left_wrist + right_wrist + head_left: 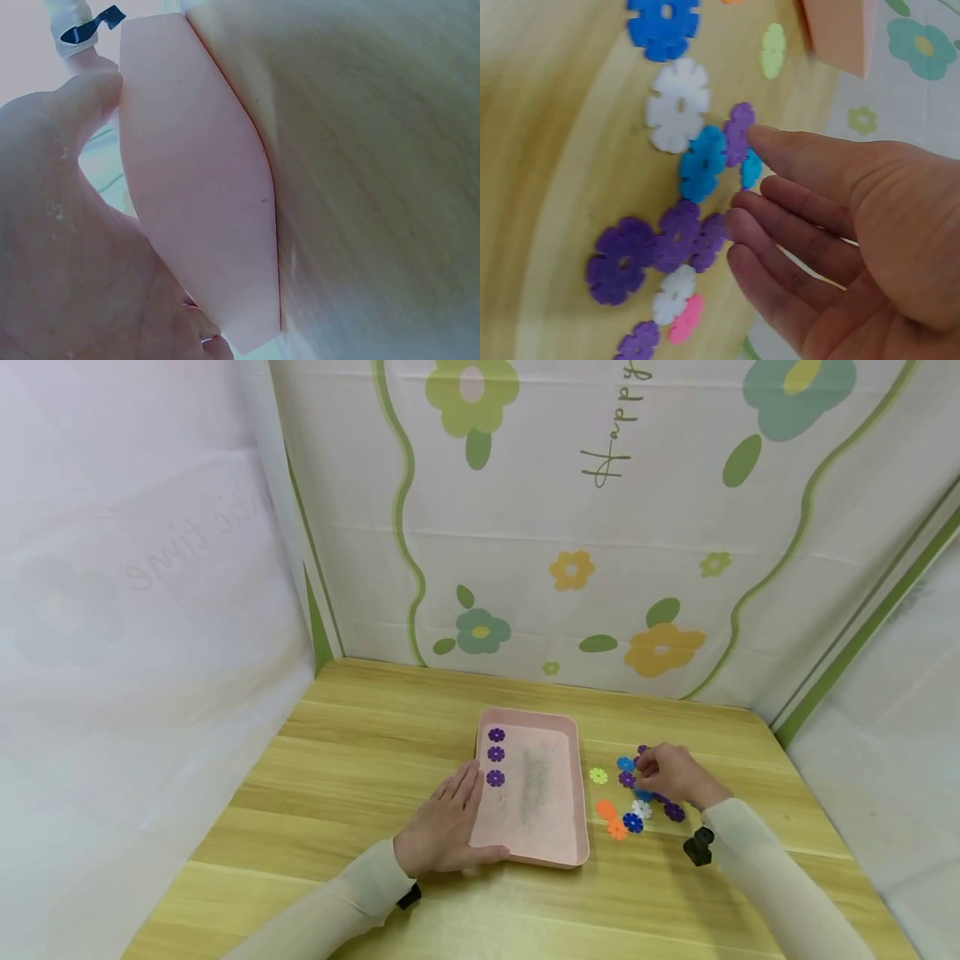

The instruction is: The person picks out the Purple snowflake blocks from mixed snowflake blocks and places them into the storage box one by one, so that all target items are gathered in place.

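Note:
A pink tray (531, 852) lies on the table with three purple snowflake discs (496, 754) in a column along its left side. My left hand (442, 822) rests over the tray's near left corner, fingers straight along the left rim and thumb on the front one. In the left wrist view, the thumb touches the top edge of the tray wall (202, 172). Right of the tray, my right hand (670, 774) hovers over scattered snowflake discs. In the right wrist view its thumb and loosely bent fingers stand apart beside a purple disc (739, 135) and a light blue disc (703, 163), holding nothing visible.
Near the right hand lie a white disc (641, 809), a dark blue disc (633, 822), orange discs (617, 829) and a yellow-green disc (597, 776). A pink disc (685, 319) shows in the right wrist view. A flower-printed cloth (525, 527) hangs behind the wooden table (360, 735).

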`<state>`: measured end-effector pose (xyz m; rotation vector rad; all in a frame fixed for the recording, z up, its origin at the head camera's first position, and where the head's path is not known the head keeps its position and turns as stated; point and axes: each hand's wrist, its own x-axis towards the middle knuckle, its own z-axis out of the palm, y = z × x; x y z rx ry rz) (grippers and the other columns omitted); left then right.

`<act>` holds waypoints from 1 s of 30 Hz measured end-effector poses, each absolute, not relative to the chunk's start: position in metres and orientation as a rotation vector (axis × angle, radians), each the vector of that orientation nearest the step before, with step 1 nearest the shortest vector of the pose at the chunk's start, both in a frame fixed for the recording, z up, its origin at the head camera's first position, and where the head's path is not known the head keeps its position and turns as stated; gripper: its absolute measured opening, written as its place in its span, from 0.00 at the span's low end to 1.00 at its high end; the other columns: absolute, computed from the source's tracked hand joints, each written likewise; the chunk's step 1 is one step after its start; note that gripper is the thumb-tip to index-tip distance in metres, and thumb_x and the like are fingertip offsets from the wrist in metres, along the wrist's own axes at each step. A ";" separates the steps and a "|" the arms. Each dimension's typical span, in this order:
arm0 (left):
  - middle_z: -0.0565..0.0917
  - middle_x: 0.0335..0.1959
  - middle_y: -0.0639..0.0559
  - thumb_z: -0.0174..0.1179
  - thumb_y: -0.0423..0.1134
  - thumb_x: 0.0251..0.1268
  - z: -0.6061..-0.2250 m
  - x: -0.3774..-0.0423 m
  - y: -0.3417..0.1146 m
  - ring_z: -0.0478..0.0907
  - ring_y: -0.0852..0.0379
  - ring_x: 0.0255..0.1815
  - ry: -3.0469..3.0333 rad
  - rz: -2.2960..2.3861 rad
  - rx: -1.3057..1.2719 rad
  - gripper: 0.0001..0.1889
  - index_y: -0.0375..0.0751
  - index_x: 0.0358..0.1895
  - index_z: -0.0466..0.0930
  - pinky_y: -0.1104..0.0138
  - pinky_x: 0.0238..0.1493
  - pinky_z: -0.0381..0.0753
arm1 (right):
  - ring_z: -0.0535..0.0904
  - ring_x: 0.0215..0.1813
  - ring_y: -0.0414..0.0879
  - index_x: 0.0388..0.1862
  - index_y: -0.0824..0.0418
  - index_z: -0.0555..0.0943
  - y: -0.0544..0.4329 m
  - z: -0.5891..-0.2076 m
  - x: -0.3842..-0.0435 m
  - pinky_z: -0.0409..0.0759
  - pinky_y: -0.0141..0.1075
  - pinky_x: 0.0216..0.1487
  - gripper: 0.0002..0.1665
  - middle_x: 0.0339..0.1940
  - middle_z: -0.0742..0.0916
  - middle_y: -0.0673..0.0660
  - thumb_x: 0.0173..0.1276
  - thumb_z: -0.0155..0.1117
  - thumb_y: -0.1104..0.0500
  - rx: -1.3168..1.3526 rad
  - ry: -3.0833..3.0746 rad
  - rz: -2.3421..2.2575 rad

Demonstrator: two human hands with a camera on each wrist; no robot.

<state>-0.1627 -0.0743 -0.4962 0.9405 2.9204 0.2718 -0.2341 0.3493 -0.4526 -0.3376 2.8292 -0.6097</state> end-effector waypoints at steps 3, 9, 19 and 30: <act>0.45 0.89 0.35 0.46 0.83 0.65 -0.497 -0.162 -0.074 0.47 0.41 0.90 2.917 0.277 0.941 0.64 0.30 0.85 0.46 0.49 0.86 0.59 | 0.87 0.42 0.48 0.50 0.71 0.87 0.348 -0.460 -0.233 0.90 0.48 0.48 0.17 0.41 0.91 0.59 0.66 0.78 0.62 -0.363 2.850 -0.607; 0.45 0.89 0.35 0.46 0.83 0.66 -0.495 -0.162 -0.074 0.47 0.40 0.90 2.914 0.272 0.937 0.64 0.30 0.85 0.47 0.49 0.86 0.59 | 0.84 0.39 0.45 0.44 0.68 0.88 0.343 -0.469 -0.233 0.89 0.45 0.44 0.14 0.37 0.90 0.55 0.65 0.79 0.60 -0.403 2.898 -0.594; 0.49 0.87 0.32 0.50 0.80 0.67 -0.480 -0.158 -0.073 0.50 0.38 0.89 2.890 0.286 0.937 0.62 0.27 0.84 0.50 0.48 0.85 0.61 | 0.86 0.38 0.45 0.43 0.69 0.87 0.341 -0.475 -0.242 0.89 0.41 0.41 0.15 0.37 0.90 0.57 0.63 0.80 0.62 -0.337 2.861 -0.704; 0.50 0.87 0.31 0.51 0.79 0.67 -0.479 -0.158 -0.073 0.52 0.37 0.88 2.897 0.283 0.953 0.62 0.26 0.83 0.50 0.47 0.84 0.62 | 0.80 0.34 0.43 0.37 0.64 0.87 0.344 -0.469 -0.248 0.82 0.37 0.38 0.06 0.34 0.90 0.55 0.67 0.77 0.62 -0.320 2.801 -0.761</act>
